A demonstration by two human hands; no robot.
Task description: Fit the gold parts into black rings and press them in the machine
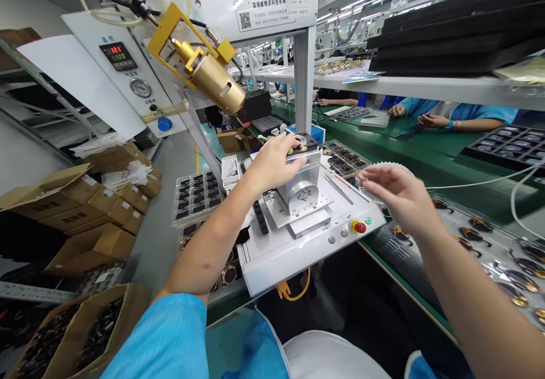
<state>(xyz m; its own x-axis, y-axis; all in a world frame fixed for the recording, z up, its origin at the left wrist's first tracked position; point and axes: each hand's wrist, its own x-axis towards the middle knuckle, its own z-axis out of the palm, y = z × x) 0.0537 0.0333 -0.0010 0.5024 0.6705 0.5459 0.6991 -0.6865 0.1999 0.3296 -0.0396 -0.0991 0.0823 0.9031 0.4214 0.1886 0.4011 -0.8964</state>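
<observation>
My left hand (276, 163) rests on the black top of a metal fixture (303, 188), its thumb apart from the fingers; what lies under the fingertips is partly hidden. Small yellow-gold bits show on that top beside them. To the right, my right hand (394, 191) is raised over the machine's right edge, thumb and fingertips pinched together on something small and unclear. Behind those fingertips is a round white ribbed dish (389, 167). Tweezers (339, 189) lie on the white machine base (272, 262), between the fixture and my right hand.
A gold cylinder head (219, 83) hangs above, left of the upright post (304, 78). A red button (360, 227) sits at the base's front right. Clear trays (198, 194) stand left; a tray of dark and gold parts (502, 254) lies right. Other people's hands are across the table.
</observation>
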